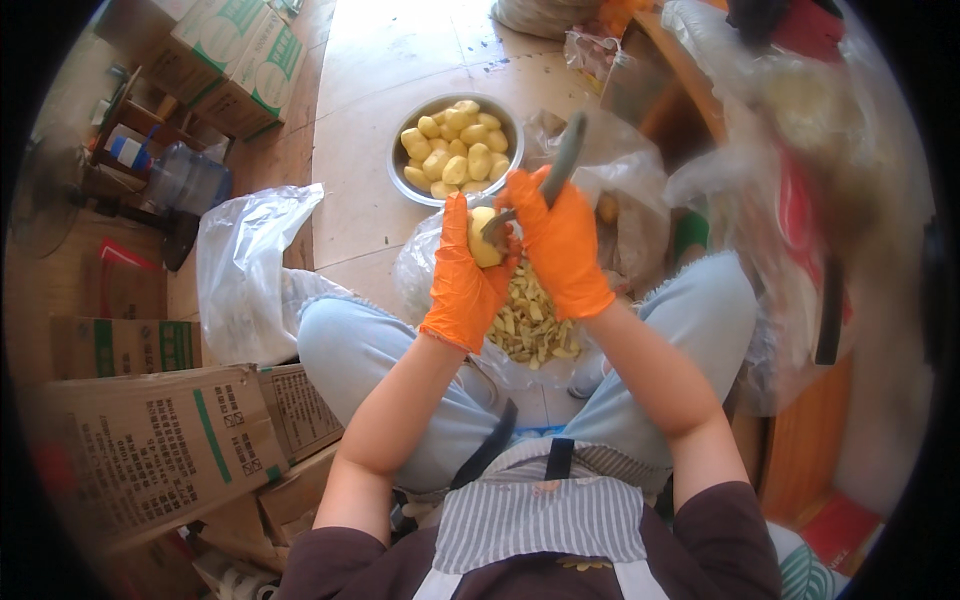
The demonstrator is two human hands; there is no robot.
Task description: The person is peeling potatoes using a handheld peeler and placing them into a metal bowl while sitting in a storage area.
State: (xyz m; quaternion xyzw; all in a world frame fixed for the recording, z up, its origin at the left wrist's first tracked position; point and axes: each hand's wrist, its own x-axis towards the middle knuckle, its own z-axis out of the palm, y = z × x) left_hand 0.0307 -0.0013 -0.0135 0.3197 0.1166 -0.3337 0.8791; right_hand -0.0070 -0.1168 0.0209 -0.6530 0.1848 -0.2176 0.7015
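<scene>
Both hands wear orange gloves. My left hand [466, 281] holds a peeled yellow potato [484, 238] upright between thumb and fingers. In my right hand [561, 244] is a peeler with a dark green handle [566, 159]; its head lies against the potato's right side. Beneath the hands, between the knees, a clear plastic bag [420, 259] holds a heap of potato peelings [534, 319]. Just beyond stands a round metal basin [393, 166] filled with several peeled potatoes [455, 170]. The blade itself is too small to make out.
A plastic sack [637, 195] with an unpeeled potato [607, 208] lies to the right of the basin. At the left are a white plastic bag [244, 270], a large water bottle [187, 178] and cardboard boxes [165, 450]. Wooden furniture [806, 442] borders the right side.
</scene>
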